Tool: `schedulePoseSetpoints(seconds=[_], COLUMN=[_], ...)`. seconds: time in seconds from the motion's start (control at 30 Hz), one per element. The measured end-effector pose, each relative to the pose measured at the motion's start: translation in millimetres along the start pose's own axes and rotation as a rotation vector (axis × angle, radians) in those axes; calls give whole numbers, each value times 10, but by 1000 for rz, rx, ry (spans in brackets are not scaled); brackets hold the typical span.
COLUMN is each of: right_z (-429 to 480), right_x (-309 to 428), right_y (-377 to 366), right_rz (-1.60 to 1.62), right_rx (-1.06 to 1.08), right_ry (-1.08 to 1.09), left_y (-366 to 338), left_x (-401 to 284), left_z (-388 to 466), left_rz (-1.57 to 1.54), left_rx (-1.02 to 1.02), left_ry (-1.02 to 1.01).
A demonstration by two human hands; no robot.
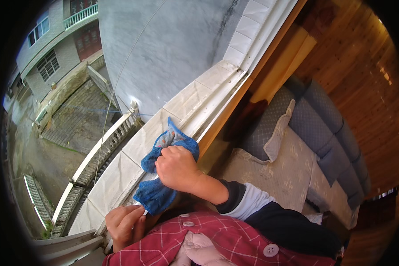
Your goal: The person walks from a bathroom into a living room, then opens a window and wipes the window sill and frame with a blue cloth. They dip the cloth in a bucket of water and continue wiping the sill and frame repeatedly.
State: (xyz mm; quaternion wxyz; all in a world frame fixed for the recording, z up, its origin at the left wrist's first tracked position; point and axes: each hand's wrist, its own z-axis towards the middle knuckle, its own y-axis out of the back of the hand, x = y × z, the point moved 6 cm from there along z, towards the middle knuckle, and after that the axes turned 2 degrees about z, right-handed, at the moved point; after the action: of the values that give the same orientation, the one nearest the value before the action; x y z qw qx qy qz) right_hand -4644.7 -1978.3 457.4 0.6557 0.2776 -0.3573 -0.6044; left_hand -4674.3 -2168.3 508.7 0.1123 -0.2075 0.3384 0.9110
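Note:
My right hand [178,169] is closed in a fist on a blue cloth [156,196]. The cloth is bunched across the white window track [204,114], and a grey dotted patch shows on its upper part. One end of it hangs down towards my chest. Lower left, my left hand [124,226] has its fingers curled around a thin white edge, apparently part of the window frame, just below the cloth's lower end. Dirt lies in the grooves of the track. Beside the track runs a white-tiled outer sill [133,163].
A wooden ledge [232,113] edges the room side. Indoors stands a grey-blue sofa [319,129] with a beige cover [276,173] on a wooden floor [369,83]. Outside, a grey wall [173,50] rises, a cable [123,66] hangs, and a balustrade [96,156] lies below.

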Motion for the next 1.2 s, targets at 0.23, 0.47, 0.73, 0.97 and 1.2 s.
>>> schedulePoseSetpoints(seconds=[0.23, 0.47, 0.73, 0.97, 1.2], right_z=[48, 304, 162, 88, 118], right_x=[-2127, -3903, -1481, 241, -2187], right_y=[286, 292, 5, 10, 311], right_rz=[-416, -470, -399, 139, -245], right_rx=[212, 349, 259, 126, 147], right_ry=[-337, -773, -211, 122, -433], left_y=[101, 90, 83, 51, 91], left_x=[50, 55, 11, 52, 103], left_z=[-96, -106, -65, -89, -93], left_rz=[134, 138, -100, -23, 233], left_rx=[-1, 7, -91, -53, -97], left_ry=[89, 55, 50, 87, 181])
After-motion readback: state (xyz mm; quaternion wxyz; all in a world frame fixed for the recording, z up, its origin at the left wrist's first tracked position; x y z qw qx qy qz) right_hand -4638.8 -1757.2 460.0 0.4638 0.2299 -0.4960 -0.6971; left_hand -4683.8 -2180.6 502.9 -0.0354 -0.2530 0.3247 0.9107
